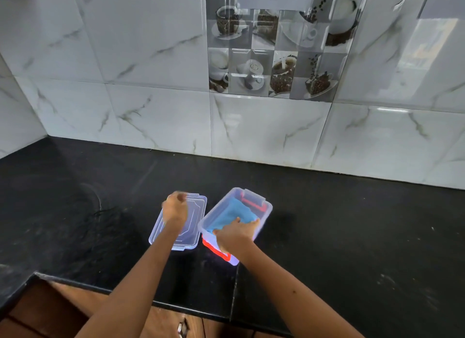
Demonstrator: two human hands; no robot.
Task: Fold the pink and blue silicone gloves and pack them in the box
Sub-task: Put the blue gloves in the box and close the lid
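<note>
A clear plastic box (266, 210) with red clip latches stands on the black counter. A folded blue glove (235, 211) lies inside it. My right hand (236, 233) rests over the box's near end, fingers pressing on the blue glove. No pink glove shows; the blue one may cover it. The clear lid (195, 219) lies flat just left of the box. My left hand (176, 208) hovers over the lid's far left corner with curled fingers; whether it grips the lid is unclear.
The black counter (352, 224) stretches wide on both sides, backed by a white marble-tiled wall (151, 111). The counter's front edge (201, 312) runs near my forearms, with wooden cabinet fronts (50, 312) below.
</note>
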